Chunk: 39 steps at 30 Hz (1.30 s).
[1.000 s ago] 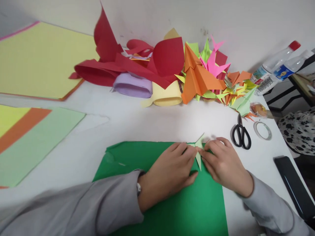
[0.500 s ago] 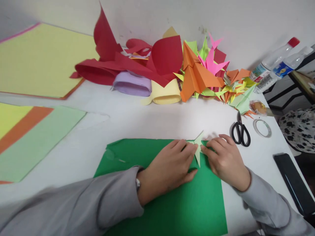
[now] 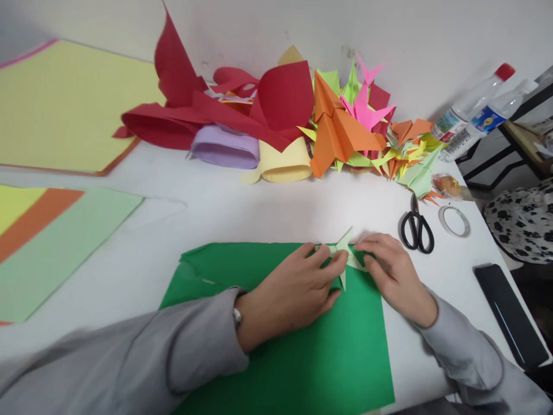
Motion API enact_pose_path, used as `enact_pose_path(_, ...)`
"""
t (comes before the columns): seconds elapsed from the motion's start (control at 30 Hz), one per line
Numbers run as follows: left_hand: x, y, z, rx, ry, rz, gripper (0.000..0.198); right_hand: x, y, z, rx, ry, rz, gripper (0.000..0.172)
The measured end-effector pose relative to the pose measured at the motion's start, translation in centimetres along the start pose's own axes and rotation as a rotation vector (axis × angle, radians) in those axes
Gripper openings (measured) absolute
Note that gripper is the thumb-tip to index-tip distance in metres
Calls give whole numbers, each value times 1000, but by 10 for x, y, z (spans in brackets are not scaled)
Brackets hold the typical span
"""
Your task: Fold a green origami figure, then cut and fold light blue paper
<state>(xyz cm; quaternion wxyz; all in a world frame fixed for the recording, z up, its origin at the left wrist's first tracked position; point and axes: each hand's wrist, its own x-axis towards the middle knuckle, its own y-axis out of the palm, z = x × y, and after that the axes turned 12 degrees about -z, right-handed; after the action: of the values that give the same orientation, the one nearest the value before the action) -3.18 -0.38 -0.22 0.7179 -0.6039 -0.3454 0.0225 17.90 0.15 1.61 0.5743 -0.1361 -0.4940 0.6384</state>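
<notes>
A small pale green folded paper piece (image 3: pixel 345 253) with pointed tips lies on a dark green sheet (image 3: pixel 302 351) on the white table. My left hand (image 3: pixel 294 294) rests palm down on the sheet, its fingertips pressing the left side of the piece. From the right, my right hand (image 3: pixel 391 274) pinches and presses the same piece with curled fingers. Both hands cover most of the fold; only its upper and lower points show.
Black scissors (image 3: pixel 417 227) and a tape ring (image 3: pixel 453 221) lie right of my hands, a black phone (image 3: pixel 510 314) further right. A heap of folded and curled coloured paper (image 3: pixel 302 121) lines the wall. Large coloured sheets (image 3: pixel 52 242) lie left; two bottles (image 3: pixel 479 109) stand far right.
My hands have kept pressing the pale green piece, with the fingers shifting slightly over it. The view has drifted a little; nothing else moved.
</notes>
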Motion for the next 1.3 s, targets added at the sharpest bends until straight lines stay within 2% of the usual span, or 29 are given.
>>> enact_pose_path(0.07, 0, 0, 0, -5, -3, -5, 31, -2, 4, 0, -42, 68, -34, 27)
enact_pose_path(0.17, 0, 1, 0, -13, -13, -7, 30, -5, 12, 3, -98, 112, -42, 40)
enact_pose_path(0.27, 1, 0, 0, -19, -14, -3, 30, -7, 17, 5, -100, 143, -48, 45)
enact_pose_path(0.57, 4, -2, 1, -41, -34, 26, 29, -5, 21, 3, -189, 187, -61, 43)
enact_pose_path(0.73, 3, -1, 4, -41, 35, 44, 23, -4, 22, -1, -140, 228, -72, 42)
enact_pose_path(0.83, 3, -2, 5, -40, 69, 69, 22, -4, 22, -3, -88, 249, -89, 36)
enact_pose_path(1.1, 5, -2, 4, -7, 112, 71, 19, -3, 24, -1, -184, 183, -87, 37)
enact_pose_path(1.3, 3, -4, 3, -46, 86, 80, 21, 0, 21, 2, -130, 238, -62, 26)
